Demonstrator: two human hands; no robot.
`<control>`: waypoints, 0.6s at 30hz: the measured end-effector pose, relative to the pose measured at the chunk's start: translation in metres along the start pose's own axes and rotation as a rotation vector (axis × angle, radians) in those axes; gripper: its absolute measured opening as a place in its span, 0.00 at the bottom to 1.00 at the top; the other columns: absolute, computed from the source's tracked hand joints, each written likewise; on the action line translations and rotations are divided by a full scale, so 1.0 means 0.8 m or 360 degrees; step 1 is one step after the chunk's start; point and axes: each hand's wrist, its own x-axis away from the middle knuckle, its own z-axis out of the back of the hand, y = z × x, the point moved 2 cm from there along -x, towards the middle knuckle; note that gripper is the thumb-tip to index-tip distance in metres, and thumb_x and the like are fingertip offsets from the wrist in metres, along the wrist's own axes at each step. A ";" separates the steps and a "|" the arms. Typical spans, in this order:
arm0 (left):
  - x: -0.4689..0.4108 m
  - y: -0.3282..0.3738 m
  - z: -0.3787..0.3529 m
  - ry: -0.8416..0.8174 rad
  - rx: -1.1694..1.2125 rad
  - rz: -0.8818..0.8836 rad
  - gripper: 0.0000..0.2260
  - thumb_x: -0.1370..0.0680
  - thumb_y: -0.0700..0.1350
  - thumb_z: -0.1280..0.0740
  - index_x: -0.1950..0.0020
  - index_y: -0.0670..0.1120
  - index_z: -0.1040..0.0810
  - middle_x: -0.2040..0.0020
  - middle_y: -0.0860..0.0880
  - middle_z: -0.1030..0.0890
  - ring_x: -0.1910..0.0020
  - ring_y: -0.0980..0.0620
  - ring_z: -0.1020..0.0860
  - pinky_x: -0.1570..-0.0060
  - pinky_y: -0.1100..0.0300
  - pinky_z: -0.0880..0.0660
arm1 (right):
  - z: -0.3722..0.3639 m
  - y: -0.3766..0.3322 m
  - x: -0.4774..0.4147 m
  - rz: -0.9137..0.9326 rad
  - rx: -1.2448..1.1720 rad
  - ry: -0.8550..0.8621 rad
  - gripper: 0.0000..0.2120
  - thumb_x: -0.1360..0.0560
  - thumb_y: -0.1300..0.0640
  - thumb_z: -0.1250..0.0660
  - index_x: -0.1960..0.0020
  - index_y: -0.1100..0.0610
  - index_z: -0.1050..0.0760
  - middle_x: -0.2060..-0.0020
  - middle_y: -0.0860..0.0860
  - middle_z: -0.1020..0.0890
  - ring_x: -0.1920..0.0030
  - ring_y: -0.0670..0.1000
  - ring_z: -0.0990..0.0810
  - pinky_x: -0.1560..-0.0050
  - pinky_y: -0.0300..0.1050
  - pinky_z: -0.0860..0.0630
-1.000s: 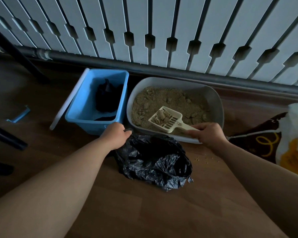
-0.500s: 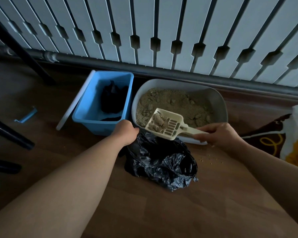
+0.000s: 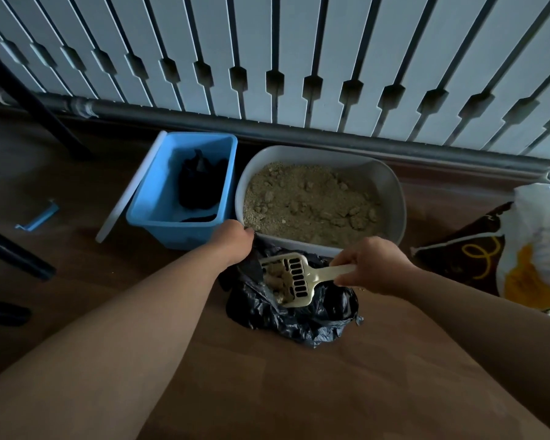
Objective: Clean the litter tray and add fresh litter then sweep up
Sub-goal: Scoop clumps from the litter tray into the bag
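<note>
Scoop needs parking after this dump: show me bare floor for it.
Bare floor lies between the white lid and the blue clip, and nearer than the black bag. Crowded: blue bin, litter tray, bag, scoop and litter sack sit close together.

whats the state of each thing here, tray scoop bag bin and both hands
litter tray: holds clumpy litter
scoop: tilted over the black bag, clumps in it
black bag: mouth open under the scoop
blue bin: open, dark bundle inside, white lid leaning against it
left hand: grips the black bag's edge
right hand: grips the scoop handle
</note>
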 end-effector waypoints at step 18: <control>0.012 -0.012 0.000 -0.0119 -0.0144 -0.0205 0.18 0.16 0.47 0.47 0.65 0.44 0.36 0.67 0.47 0.33 0.69 0.52 0.33 0.71 0.58 0.39 | 0.014 -0.019 -0.012 0.0030 0.0469 0.0085 0.12 0.28 0.46 0.30 0.45 0.44 0.19 0.54 0.44 0.17 0.52 0.48 0.20 0.56 0.43 0.27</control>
